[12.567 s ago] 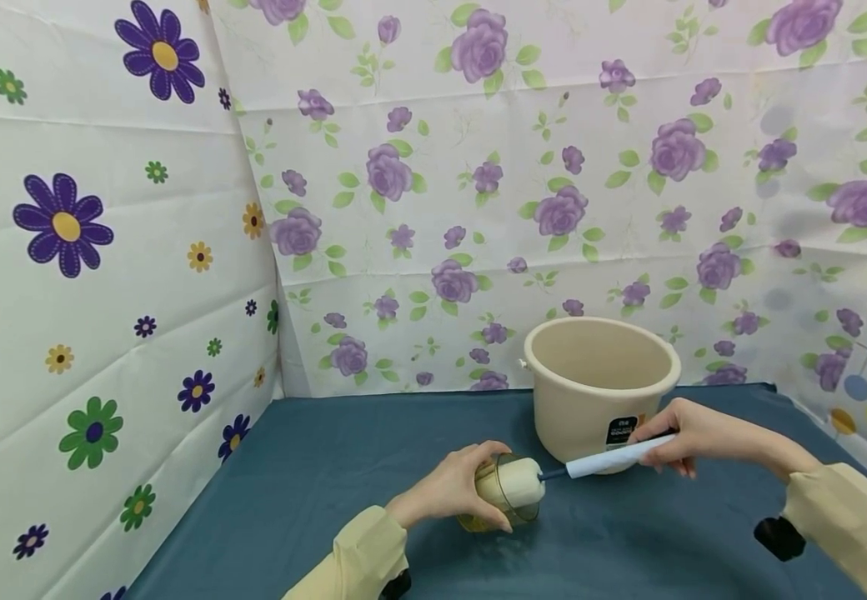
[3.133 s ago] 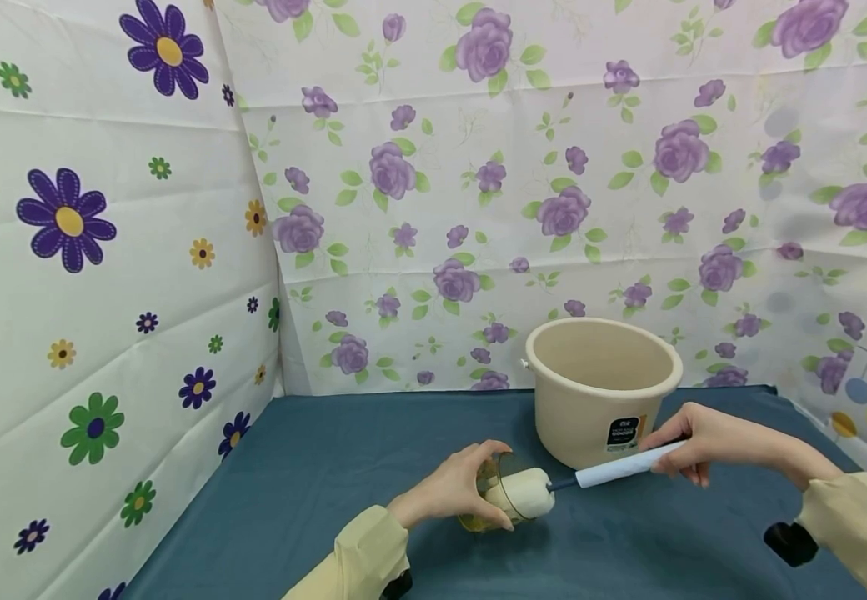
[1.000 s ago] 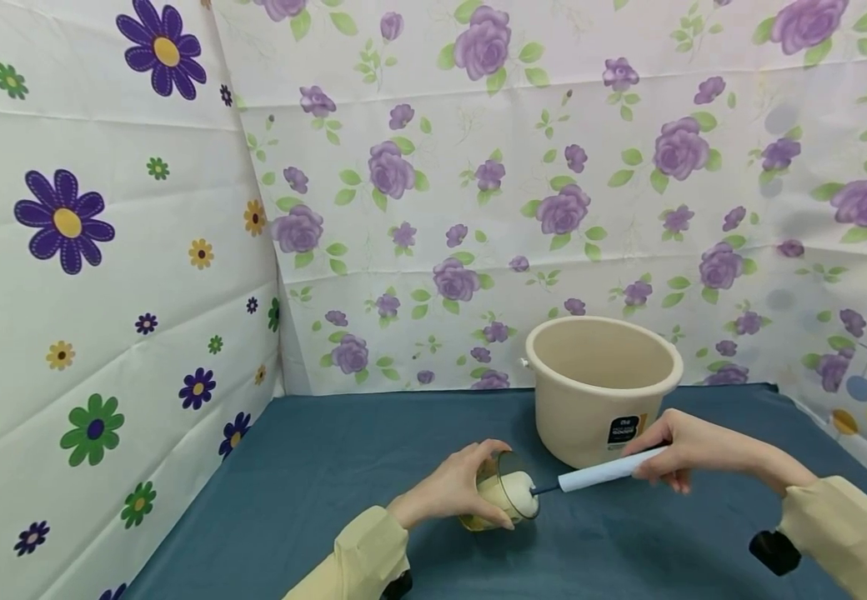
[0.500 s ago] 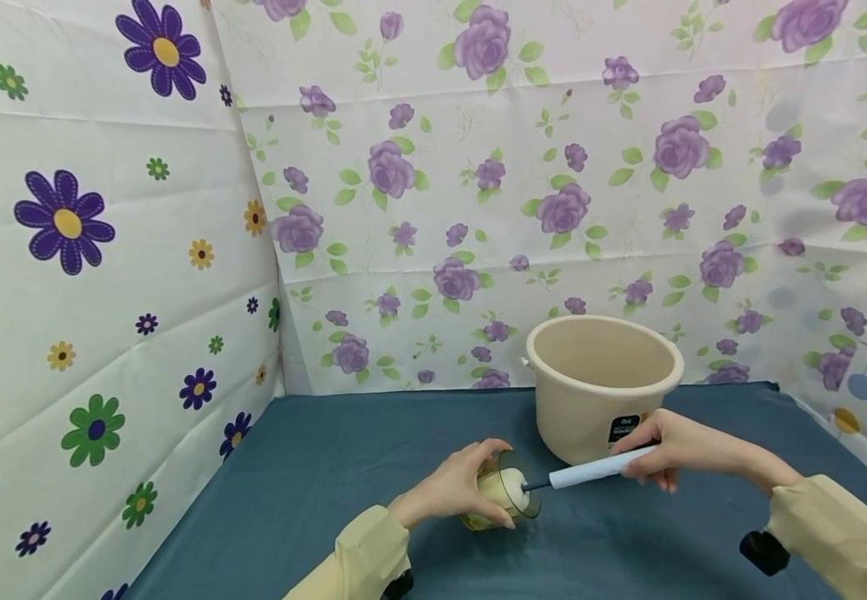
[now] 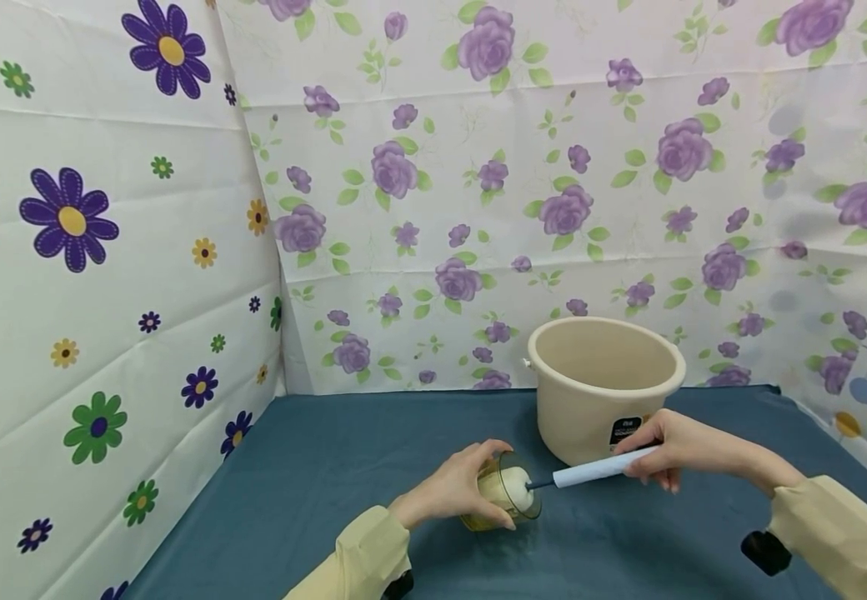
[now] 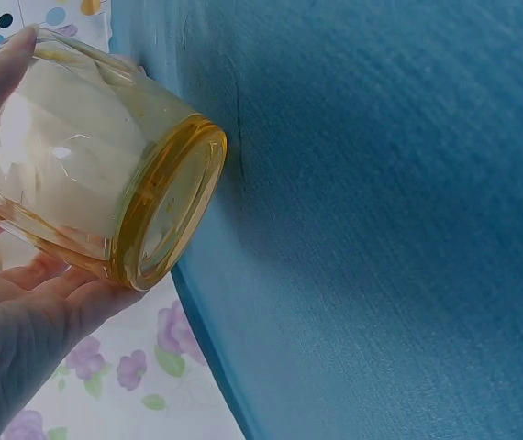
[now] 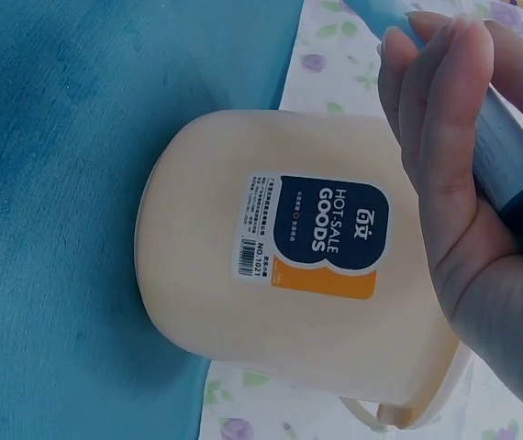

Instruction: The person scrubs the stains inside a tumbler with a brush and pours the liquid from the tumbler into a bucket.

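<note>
My left hand point(image 5: 458, 490) grips an amber-tinted glass cup point(image 5: 488, 518), tilted with its mouth toward the right. In the left wrist view the thick base of the glass point(image 6: 172, 206) faces the blue cloth, and thumb and fingers wrap its sides. A white sponge head point(image 5: 516, 488) sits inside the cup, its end showing at the mouth. It belongs to a cup brush whose light-blue handle point(image 5: 598, 470) my right hand point(image 5: 692, 450) holds between thumb and fingers. The right wrist view shows the fingers curled round that handle point(image 7: 505, 151).
A beige bucket point(image 5: 576, 417) with a dark label stands behind the brush handle, near the back of the blue-cloth table point(image 5: 358, 442). Flower-patterned sheets point(image 5: 433, 208) hang behind and at the left.
The sponge stuck out farther 3.1 seconds ago and now sits deeper in the cup. The right hand has shifted left with the brush. The left hand and cup stay nearly still.
</note>
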Tool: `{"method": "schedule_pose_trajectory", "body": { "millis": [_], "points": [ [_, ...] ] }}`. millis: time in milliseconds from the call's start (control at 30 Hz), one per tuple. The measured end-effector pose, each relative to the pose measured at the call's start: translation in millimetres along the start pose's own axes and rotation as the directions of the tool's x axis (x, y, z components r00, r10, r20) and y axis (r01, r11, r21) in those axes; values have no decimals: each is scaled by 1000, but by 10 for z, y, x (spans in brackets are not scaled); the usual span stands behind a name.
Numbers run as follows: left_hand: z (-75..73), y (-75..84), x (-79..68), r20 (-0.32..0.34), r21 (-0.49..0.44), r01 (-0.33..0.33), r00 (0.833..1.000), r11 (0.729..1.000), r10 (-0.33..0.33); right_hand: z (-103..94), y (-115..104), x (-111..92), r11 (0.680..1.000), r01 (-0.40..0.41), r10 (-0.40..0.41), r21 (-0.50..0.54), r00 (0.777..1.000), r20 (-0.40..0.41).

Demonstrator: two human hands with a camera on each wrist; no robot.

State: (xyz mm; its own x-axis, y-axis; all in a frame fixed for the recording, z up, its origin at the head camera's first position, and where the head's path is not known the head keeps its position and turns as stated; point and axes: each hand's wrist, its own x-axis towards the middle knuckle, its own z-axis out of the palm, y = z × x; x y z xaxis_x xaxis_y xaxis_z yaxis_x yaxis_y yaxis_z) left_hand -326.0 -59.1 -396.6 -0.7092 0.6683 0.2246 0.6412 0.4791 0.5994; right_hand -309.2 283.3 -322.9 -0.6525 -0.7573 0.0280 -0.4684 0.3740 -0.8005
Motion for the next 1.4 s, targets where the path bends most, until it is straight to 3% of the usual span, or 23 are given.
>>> {"method": "schedule_pose_trajectory", "body": {
  "millis": [900,1400],
  "points": [
    [1,4,-6,1,-15,7,1000,1000,-6,13,4,-6,998,21,-25,66,998,56],
    [6,-1,12,-1,-20,16,1000,1000,-16,-20,-18,-25,998,39,-42,51,998,53]
  ]
}}
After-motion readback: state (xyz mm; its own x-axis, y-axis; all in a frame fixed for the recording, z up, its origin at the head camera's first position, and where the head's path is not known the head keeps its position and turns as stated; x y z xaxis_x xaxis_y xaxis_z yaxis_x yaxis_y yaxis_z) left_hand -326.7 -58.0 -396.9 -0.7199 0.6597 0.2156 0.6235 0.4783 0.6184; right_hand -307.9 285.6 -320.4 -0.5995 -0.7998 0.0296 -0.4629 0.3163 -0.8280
